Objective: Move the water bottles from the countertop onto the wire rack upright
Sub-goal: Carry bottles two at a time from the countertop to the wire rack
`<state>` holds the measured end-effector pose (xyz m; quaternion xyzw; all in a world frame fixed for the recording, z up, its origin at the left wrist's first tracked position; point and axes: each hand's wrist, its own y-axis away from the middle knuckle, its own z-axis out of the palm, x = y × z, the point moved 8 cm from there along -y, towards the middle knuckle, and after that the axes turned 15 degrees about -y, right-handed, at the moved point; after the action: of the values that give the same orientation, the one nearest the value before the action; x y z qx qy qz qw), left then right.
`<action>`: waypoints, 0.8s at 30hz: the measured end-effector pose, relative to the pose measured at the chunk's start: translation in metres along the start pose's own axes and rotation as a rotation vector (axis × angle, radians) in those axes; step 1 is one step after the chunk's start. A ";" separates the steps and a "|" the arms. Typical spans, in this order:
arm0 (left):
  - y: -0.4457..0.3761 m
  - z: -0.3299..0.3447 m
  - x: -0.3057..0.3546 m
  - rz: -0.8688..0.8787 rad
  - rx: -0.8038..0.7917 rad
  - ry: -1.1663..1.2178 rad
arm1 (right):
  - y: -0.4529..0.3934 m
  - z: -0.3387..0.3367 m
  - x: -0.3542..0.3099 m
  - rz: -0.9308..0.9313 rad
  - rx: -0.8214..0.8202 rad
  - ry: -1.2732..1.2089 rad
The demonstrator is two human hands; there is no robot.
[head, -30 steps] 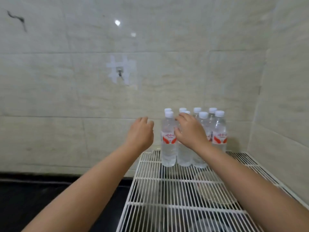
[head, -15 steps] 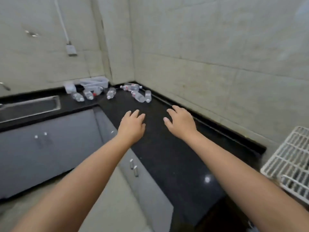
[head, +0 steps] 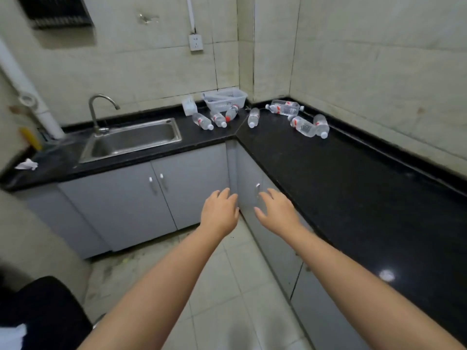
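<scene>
Several clear water bottles with red-and-white labels lie on their sides in the far corner of the black countertop [head: 353, 188]. One group of bottles [head: 214, 119] lies near a white basket, a single bottle [head: 253, 117] lies at the corner seam, and another group [head: 307, 125] lies by the right wall. My left hand [head: 220, 212] and my right hand [head: 278, 212] are stretched out in front of me, empty, fingers relaxed, well short of the bottles. The wire rack is out of view.
A steel sink [head: 131, 140] with a tap [head: 97, 112] is set in the left counter. A white plastic basket [head: 225, 98] and a small white box [head: 189, 106] stand at the back. Grey cabinet doors [head: 151, 205] run below. A dark object [head: 43, 311] sits bottom left on the tiled floor.
My view has swung left from the rack with upright bottles to the counter corner. Both hands left the rack bottles and now hang empty before the cabinets.
</scene>
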<state>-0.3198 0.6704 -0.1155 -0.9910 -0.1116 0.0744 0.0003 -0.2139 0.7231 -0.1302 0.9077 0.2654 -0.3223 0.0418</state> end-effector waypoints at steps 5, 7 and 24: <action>-0.057 0.031 -0.039 0.006 -0.044 0.041 | -0.063 0.026 0.013 0.067 -0.011 0.017; -0.089 0.046 -0.050 0.013 -0.063 0.052 | -0.095 0.034 0.024 0.089 -0.029 0.046; -0.417 0.082 -0.170 -0.102 -0.109 0.019 | -0.453 0.056 0.069 0.064 -0.111 0.001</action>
<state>-0.5879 1.0381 -0.1642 -0.9832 -0.1659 0.0588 -0.0488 -0.4309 1.1287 -0.1736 0.9121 0.2535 -0.3054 0.1023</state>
